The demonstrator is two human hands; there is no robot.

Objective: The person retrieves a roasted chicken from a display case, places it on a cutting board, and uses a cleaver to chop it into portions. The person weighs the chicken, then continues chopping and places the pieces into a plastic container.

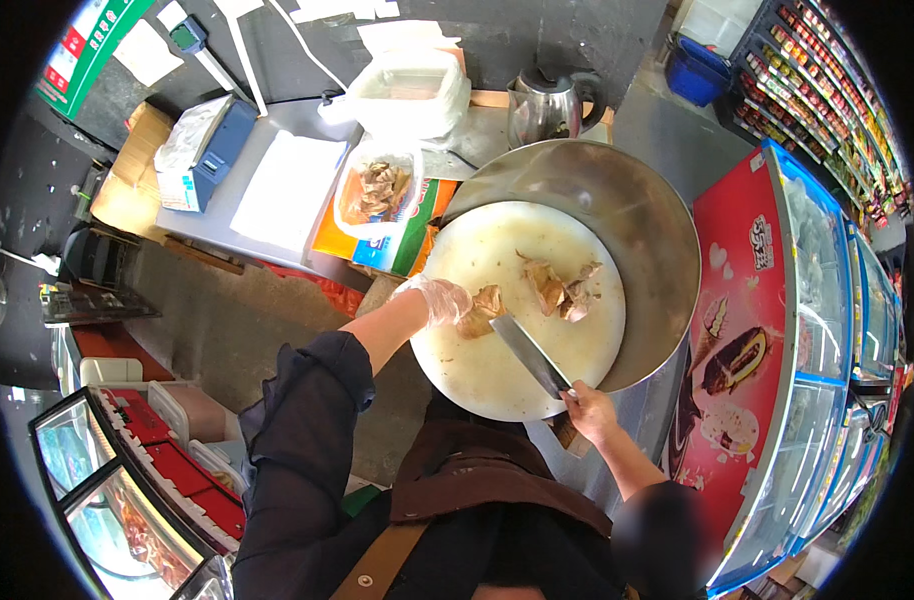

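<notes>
My left hand (440, 300), in a clear plastic glove, is closed against a brown piece of cooked meat (484, 311) on a round white cutting board (477, 235). Its fingertips are partly hidden. My right hand (590, 413), bare, grips the handle of a cleaver (529, 352). The blade points up and left over the board, its tip right beside the meat under my left hand. More brown meat slices (546, 287) lie together at the board's right of centre. The board rests across a large steel bowl (662, 250) and covers part of it.
Beyond the board stand a bag-lined tub (380, 222) with brown meat pieces, a white plastic container (412, 95) and a steel kettle (544, 105). A blue scale (225, 150) is at the far left. A red freezer (732, 340) borders the right; a glass display case (127, 510) sits lower left.
</notes>
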